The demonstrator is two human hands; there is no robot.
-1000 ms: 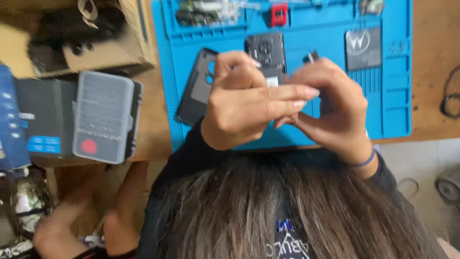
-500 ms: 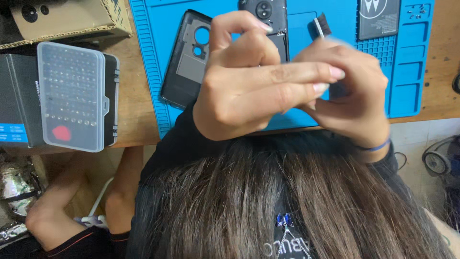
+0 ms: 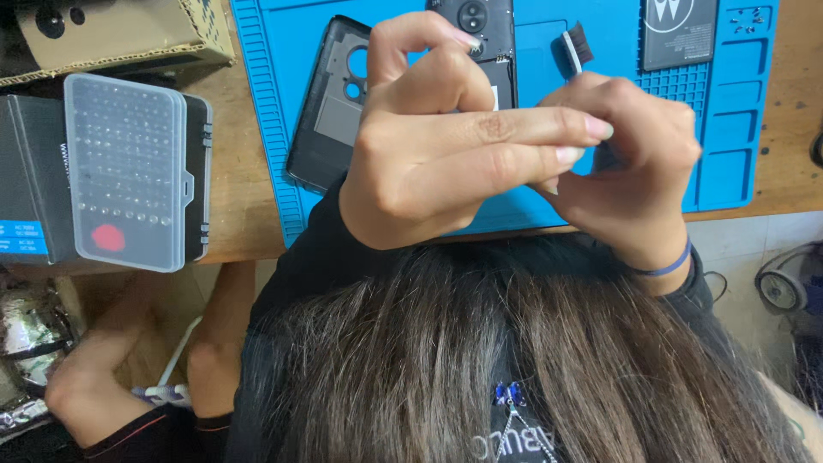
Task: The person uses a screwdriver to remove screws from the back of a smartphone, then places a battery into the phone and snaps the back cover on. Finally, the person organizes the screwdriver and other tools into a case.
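Looking down past long dark hair onto a wooden surface (image 3: 797, 171), with a blue work mat (image 3: 257, 129) spreading over most of it. Sitting to the left of the mat: a bit case under a clear lid (image 3: 129, 171).

Meeting above the mat's near edge, raised off it: the left hand (image 3: 463, 146) and the right hand (image 3: 634, 163). Right hand closing into a fist round a small brush (image 3: 576, 47), dark bristles poking up. Left hand curling, two fingers stretching across to touch the right – holding anything or not, impossible to tell.

Lying flat beyond the hands: a dark phone back cover (image 3: 330, 111), the opened phone body (image 3: 480, 26) just beside it, a battery (image 3: 677, 30) further right.

Seemingly readying or adjusting the brush rather than sweeping – bristles touching nothing. Bringing it to the phone calling for lowering the right hand and freeing it from the left.
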